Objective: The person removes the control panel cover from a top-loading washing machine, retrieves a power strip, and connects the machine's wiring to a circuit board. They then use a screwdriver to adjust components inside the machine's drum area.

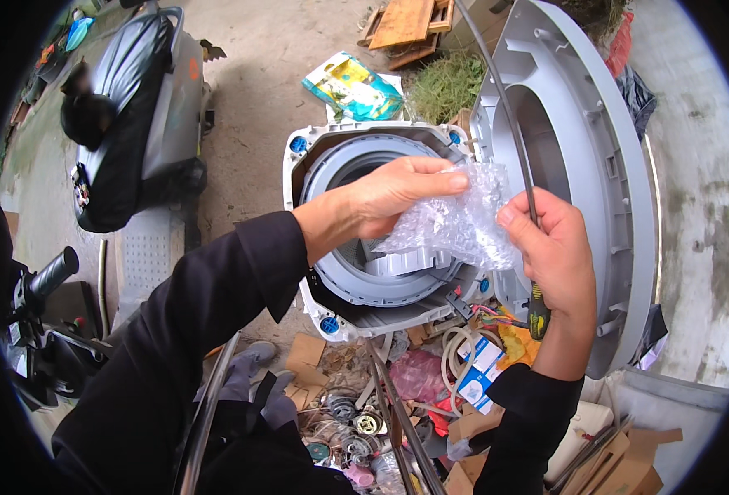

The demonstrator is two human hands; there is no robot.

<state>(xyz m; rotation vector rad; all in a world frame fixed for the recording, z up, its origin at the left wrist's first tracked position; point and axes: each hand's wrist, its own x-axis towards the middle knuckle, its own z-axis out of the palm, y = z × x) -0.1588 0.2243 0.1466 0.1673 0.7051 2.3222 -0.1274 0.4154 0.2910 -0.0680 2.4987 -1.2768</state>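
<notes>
In front of me, my left hand (389,196) pinches a piece of clear bubble wrap (455,219) between thumb and fingers. My right hand (550,243) closes around a screwdriver (538,312) with a very long dark shaft and a green-and-black handle. That hand's thumb is at the right edge of the bubble wrap; whether it grips the wrap too I cannot tell. Beneath the wrap stands an open top-loading washing machine (294,186), its grey tub ring (327,276) exposed. The wrap hides part of the tub.
The machine's grey top cover (628,206) stands tilted up on the right. Colourful wires (496,315) hang at the near right corner. Loose parts, hoses and cardboard (305,355) litter the ground near me. A scooter (146,115) is at left; a yellow-and-teal bag (352,87) lies beyond the machine.
</notes>
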